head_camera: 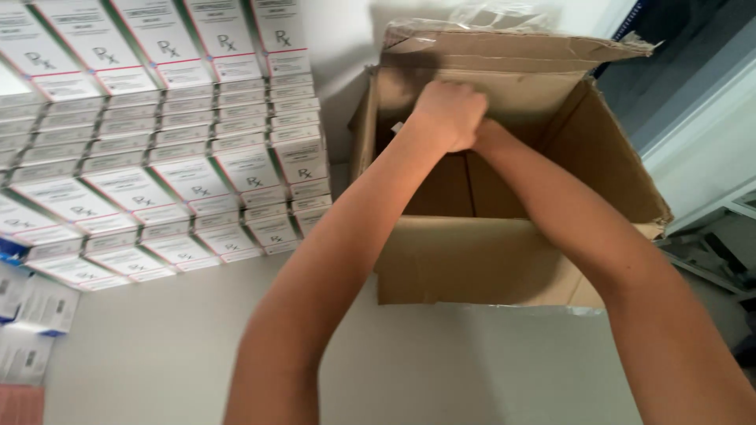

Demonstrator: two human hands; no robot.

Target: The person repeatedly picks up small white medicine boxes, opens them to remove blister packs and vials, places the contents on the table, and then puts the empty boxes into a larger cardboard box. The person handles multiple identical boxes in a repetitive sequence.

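Both forearms cross the near edge of the table (157, 346) and reach into the carton (472, 260), which stands open on it. At the carton's far wall, the left hand (449, 114) is curled into a fist just below the rim; whether it grips anything I cannot tell. The right hand (487, 135) is mostly hidden behind the left one, so its fingers cannot be read either. Left of the carton, and close to it, stands a stack of white boxes (165, 134) in tidy rows.

The far flap (512, 47) is already torn and creased, so a hard pull there could rip it further. With both hands tugging at the far wall, the carton might slide or tip toward the stack and knock the nearest rows askew.
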